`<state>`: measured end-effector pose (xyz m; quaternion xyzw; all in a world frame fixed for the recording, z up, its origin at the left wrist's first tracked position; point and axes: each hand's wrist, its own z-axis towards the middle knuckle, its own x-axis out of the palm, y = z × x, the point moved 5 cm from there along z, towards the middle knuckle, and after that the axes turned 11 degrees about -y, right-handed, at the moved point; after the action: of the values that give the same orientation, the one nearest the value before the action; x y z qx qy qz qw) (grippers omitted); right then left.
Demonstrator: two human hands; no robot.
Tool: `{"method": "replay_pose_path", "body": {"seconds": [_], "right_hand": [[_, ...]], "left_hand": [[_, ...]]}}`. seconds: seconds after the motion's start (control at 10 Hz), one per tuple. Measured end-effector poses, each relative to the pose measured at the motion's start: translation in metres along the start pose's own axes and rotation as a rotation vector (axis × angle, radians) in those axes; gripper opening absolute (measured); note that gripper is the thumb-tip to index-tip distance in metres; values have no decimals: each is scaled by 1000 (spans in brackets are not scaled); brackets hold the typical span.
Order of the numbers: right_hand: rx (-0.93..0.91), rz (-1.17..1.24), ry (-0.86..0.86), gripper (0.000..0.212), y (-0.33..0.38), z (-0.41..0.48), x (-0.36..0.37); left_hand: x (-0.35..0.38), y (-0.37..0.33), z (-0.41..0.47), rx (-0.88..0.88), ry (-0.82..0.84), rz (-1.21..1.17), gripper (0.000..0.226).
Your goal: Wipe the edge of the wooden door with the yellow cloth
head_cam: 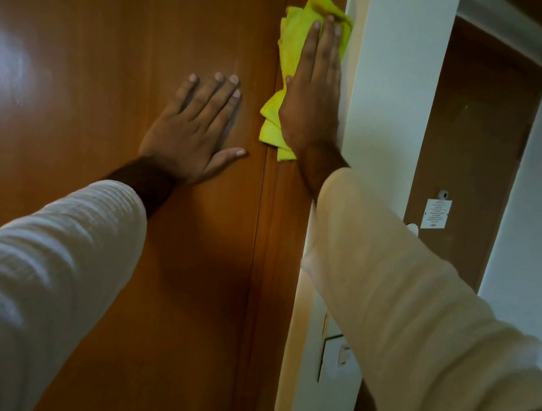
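The wooden door (108, 87) fills the left half of the head view, glossy orange-brown, with its edge strip (279, 239) running top to bottom beside a white wall. My right hand (314, 86) lies flat, fingers pointing up, and presses the crumpled yellow cloth (296, 30) against that edge near the top. Cloth shows above the fingertips and below the palm. My left hand (197, 130) rests flat on the door face with fingers spread, a short way left of the cloth, holding nothing.
A white wall corner (389, 117) stands right of the door edge. Farther right is another brown door (468, 159) with a white paper notice (436, 214). A white wall switch (337, 356) sits low on the wall.
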<state>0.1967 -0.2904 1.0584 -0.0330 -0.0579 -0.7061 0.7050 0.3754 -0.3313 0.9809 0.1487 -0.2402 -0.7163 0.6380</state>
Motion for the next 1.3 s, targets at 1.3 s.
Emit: {"method": "replay_pose_path", "body": {"seconds": [1.3], "right_hand": [[32, 20, -53, 64, 0, 11, 2]], "left_hand": [[-1, 2, 2, 0, 15, 12, 96]]}}
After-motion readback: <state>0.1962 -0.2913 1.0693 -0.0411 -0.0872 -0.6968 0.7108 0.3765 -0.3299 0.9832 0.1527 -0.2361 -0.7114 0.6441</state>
